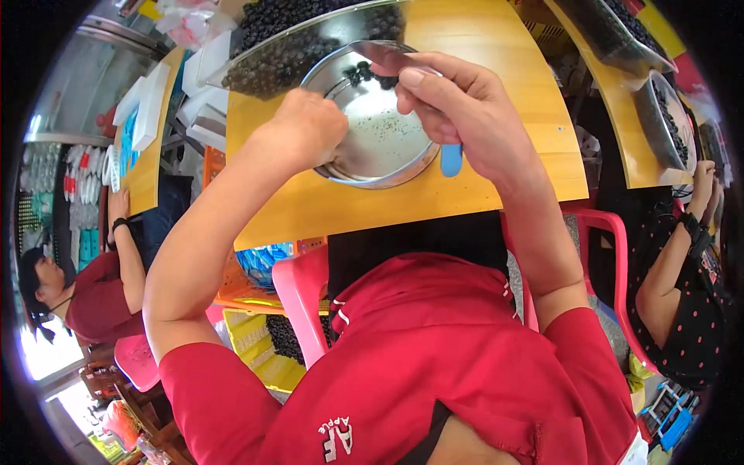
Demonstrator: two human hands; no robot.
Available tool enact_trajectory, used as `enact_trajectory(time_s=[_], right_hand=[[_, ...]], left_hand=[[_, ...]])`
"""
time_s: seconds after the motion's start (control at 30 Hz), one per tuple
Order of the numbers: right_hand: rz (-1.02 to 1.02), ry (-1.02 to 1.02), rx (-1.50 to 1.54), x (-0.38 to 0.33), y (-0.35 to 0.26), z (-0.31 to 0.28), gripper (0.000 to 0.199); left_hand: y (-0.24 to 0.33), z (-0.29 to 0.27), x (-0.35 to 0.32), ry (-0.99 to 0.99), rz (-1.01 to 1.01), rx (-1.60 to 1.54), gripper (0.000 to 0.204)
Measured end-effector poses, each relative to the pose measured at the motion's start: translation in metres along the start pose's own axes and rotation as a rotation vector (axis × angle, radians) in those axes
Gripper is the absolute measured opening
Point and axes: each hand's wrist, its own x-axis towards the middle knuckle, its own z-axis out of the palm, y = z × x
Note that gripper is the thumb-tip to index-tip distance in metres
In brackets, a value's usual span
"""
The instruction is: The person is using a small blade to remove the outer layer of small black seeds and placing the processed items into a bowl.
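My right hand [473, 108] is closed round a knife [451, 161] with a blue handle. The blade points left over a round metal basin [380, 183] on the yellow table. Over the basin's left side, my left hand [310, 128] is closed with its fingers curled inward; whatever it may hold is hidden. A few small black round pieces [360, 74] lie at the far side of the basin, and fine dark specks [390, 128] are scattered over its bottom.
Beyond the basin, a clear-walled tray [318, 31] holds a heap of black round pieces. The wooden table [496, 46] ends just in front of me. A pink chair [302, 291] and a yellow crate [260, 353] stand below. Other people sit at tables left and right.
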Motion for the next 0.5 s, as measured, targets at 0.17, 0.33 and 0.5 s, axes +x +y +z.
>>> enact_trajectory(time_s=[0.17, 0.33, 0.5], right_hand=[[-0.011, 0.007, -0.003, 0.002, 0.000, -0.001, 0.029], [-0.010, 0.023, -0.018, 0.006, 0.001, -0.007, 0.028], [0.010, 0.112, -0.093, 0.009, 0.007, -0.010, 0.029]], left_hand=[[-0.005, 0.008, 0.000, -0.019, 0.047, -0.031, 0.014], [-0.008, 0.008, -0.006, 0.208, 0.062, -0.214, 0.017], [0.006, 0.001, -0.015, 0.550, 0.103, -1.481, 0.019]])
